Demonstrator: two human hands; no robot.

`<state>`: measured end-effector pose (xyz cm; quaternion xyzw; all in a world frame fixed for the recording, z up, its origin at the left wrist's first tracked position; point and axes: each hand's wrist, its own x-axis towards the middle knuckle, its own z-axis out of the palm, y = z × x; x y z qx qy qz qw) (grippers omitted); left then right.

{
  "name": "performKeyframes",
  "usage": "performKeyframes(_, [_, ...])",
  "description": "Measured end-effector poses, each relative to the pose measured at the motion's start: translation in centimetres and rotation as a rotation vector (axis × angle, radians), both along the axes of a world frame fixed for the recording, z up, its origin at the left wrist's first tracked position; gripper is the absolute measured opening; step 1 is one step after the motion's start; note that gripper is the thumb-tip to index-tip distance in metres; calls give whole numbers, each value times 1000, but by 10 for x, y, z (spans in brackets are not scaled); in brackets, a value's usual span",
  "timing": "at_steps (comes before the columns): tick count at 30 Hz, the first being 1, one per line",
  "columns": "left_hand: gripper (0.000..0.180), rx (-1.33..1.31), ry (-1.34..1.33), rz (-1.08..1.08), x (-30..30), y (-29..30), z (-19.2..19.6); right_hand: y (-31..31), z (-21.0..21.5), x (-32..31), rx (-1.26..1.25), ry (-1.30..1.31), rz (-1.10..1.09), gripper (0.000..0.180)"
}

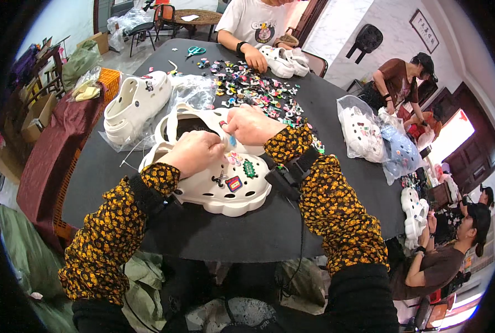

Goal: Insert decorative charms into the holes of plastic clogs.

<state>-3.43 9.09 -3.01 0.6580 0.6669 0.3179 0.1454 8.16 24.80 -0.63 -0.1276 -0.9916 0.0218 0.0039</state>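
Two white clogs lie side by side in front of me. The nearer clog (208, 197) bears several charms, among them a green spiky charm (250, 168) and a cassette-shaped charm (234, 183). Over its upper, my left hand (197, 151) is closed, fingertips bent toward the gap between the shoes. My right hand (250, 127) pinches at the top of the farther clog (167, 126), beside a small red charm (222, 124) and a light-blue charm (232, 141). Whatever sits between the fingers of either hand is hidden.
Loose colourful charms (264, 91) spread across the dark table (325, 211). Another white clog pair (136, 105) rests on plastic at left. Teal scissors (195, 51) lie far back. Bagged clogs (364, 133) stand at right. A person (256, 25) works opposite; others are at the right.
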Motion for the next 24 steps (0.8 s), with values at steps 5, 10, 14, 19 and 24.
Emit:
performKeyframes(5, [27, 14, 25, -11, 0, 2, -1, 1, 6, 4, 10, 31, 25, 16])
performKeyframes(10, [28, 57, 7, 26, 7, 3, -6, 16, 12, 23, -161, 326, 107, 23])
performKeyframes(14, [34, 61, 112, 59, 4, 1, -5, 2, 23, 28, -246, 494, 33, 27])
performKeyframes(19, [36, 311, -182, 117, 4, -25, 21, -14, 35, 28, -69, 456, 47, 32])
performKeyframes(24, [28, 432, -401, 122, 8, -93, 78, -33, 34, 15, -39, 441, 183, 27])
